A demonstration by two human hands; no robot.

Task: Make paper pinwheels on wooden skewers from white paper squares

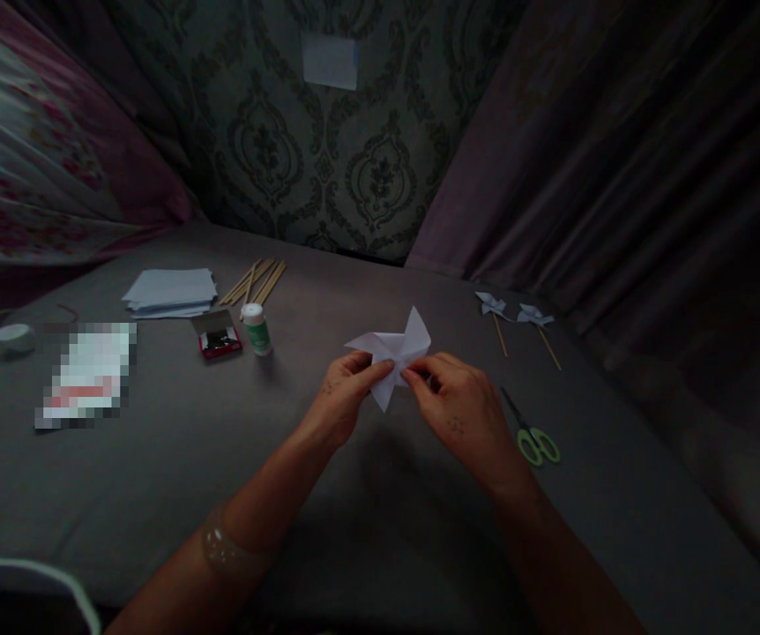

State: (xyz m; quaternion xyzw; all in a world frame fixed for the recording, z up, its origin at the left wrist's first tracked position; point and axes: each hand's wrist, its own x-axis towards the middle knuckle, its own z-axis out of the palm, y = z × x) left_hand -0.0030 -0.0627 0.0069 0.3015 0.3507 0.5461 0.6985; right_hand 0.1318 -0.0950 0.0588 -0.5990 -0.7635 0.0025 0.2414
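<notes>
A white paper pinwheel [390, 346] with pointed blades is held up over the grey cloth in front of me. My left hand [346, 395] pinches it from the left, thumb pressed near its centre. From the right, my right hand [456, 401] has thumb and forefinger closed at the pinwheel's right-hand blade, close to the middle. Whether a small pin is between those fingertips I cannot tell. Just right of my right hand lie scissors [539, 445] with green handles, blades pointing away.
Two finished-looking pinwheels on sticks [492, 304] lie at the back right. Left of centre are a white-capped green bottle [257, 331], an open small red box [219, 342], wooden sticks [267, 282] and a paper stack [172, 293]. Farther left are a blurred packet [93, 370] and a white cable [29, 564].
</notes>
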